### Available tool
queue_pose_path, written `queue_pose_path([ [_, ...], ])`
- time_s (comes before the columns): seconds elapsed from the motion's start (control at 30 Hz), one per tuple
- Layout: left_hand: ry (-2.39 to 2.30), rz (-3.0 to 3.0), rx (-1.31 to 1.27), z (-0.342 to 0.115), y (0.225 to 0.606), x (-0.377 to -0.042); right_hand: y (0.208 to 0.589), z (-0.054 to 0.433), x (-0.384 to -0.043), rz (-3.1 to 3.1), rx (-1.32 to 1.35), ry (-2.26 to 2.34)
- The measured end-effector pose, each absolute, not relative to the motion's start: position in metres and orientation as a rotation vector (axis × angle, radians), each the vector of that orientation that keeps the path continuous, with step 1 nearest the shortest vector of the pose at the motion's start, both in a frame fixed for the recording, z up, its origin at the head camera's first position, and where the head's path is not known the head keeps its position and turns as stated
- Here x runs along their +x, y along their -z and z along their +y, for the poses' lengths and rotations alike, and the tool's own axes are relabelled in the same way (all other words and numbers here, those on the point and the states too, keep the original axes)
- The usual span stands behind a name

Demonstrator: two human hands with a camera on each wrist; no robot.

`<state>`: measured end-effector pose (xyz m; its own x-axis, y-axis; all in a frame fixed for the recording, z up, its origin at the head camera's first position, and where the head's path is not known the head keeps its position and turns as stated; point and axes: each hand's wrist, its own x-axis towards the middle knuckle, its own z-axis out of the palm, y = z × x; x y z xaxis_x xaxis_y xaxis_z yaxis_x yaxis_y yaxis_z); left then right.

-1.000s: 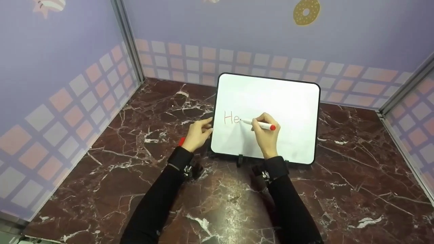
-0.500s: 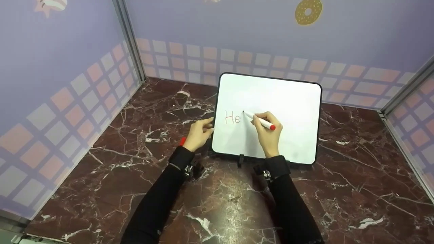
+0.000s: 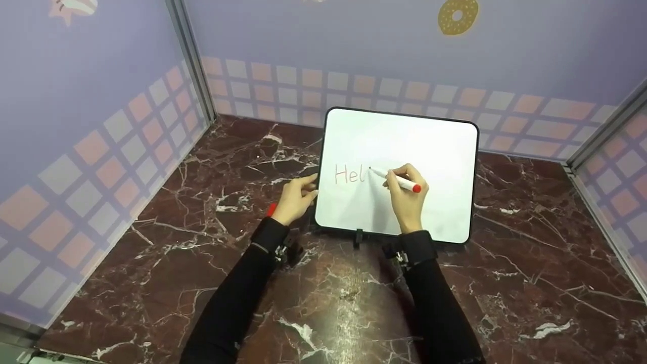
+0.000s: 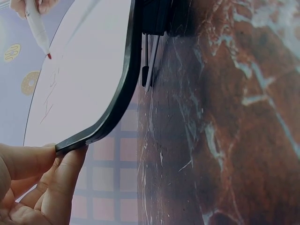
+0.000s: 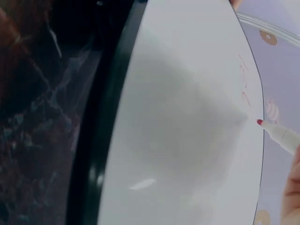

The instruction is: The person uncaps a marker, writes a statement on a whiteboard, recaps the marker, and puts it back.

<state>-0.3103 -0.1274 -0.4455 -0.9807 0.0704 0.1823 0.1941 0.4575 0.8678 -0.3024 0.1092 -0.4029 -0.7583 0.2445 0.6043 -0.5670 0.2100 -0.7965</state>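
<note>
A whiteboard point(image 3: 399, 136) with a black frame leans upright, bearing the red letters "Hel" point(image 3: 349, 174) at its left. My right hand point(image 3: 408, 194) grips a white marker point(image 3: 399, 179) with a red end, its tip close to the board just right of the "l". The red nib of the marker point(image 5: 276, 133) shows in the right wrist view. My left hand point(image 3: 296, 199) pinches the board's left edge between thumb and fingers; in the left wrist view the fingers point(image 4: 61, 187) lie against the black frame point(image 4: 105, 126).
A red object point(image 3: 272, 210) lies partly hidden behind my left wrist. The board rests on a small black stand point(image 3: 358, 237). Dark red marbled tabletop point(image 3: 167, 283) spreads around, with patterned panels point(image 3: 121, 151) along the left, back and right.
The right hand has moved right with the marker, and a red "l" now follows the "He". The left hand has stayed at the board's edge.
</note>
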Motion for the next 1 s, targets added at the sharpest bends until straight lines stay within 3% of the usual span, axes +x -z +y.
queue_pose_path([
  [1.0, 1.536, -2.556, -0.234, -0.126, 0.446, -0.311, 0.403, 0.124, -0.306, -1.812, 0.229, -1.6],
])
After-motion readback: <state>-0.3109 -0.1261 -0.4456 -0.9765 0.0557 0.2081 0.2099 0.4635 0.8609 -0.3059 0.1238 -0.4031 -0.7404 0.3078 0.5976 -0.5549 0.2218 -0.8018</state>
